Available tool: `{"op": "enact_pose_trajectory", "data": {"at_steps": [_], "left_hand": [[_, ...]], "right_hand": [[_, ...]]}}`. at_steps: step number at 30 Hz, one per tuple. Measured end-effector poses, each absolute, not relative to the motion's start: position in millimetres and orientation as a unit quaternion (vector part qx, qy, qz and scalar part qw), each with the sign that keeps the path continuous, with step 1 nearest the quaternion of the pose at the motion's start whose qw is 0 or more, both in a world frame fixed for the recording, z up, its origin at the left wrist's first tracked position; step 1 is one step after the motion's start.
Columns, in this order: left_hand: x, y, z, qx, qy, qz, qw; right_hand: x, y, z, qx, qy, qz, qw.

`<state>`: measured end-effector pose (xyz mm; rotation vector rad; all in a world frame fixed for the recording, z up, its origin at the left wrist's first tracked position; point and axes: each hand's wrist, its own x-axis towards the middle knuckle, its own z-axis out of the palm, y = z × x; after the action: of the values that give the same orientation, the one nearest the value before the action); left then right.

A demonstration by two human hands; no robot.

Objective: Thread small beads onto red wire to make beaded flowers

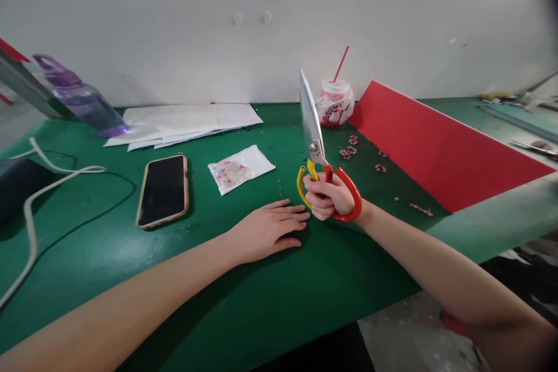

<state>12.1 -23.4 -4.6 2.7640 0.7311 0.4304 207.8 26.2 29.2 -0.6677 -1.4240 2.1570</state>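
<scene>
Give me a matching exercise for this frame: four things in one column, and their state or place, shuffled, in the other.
Column one:
1. scissors
2. phone
3. cup
4. left hand

Column two:
A. palm down on the green table, holding nothing
B. held in the right hand, blades pointing up
C. by the wall, with a red straw in it
D. lying with its dark screen up

Pairs: 1-B, 2-D, 3-C, 4-A
</scene>
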Motion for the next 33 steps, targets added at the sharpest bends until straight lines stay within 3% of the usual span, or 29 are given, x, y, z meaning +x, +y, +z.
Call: {"op": "enact_pose_trajectory", "data": {"at_steps": [5,19,24,33], "left_hand": [[12.0,-25.7,-3.6,0.946,0.267,0.14,0.121],[11.8,-28.6,-5.3,0.946,0.269,0.141,0.11],[12.4,-29.1,-2.0,0.948,0.266,0.139,0.108],[12.0,-31.4,-2.4,0.948,0.271,0.148,0.083]], "right_hand": [[207.7,28.8,17.3,-0.293,-0.494,0.789,0.219],[207.5,18.1,19.6,-0.326,-0.503,0.749,0.283],[232.6,31.1,18.4,-0.37,-0.501,0.704,0.341],[239.1,31.4,19.7,-0.348,-0.498,0.711,0.354]]}}
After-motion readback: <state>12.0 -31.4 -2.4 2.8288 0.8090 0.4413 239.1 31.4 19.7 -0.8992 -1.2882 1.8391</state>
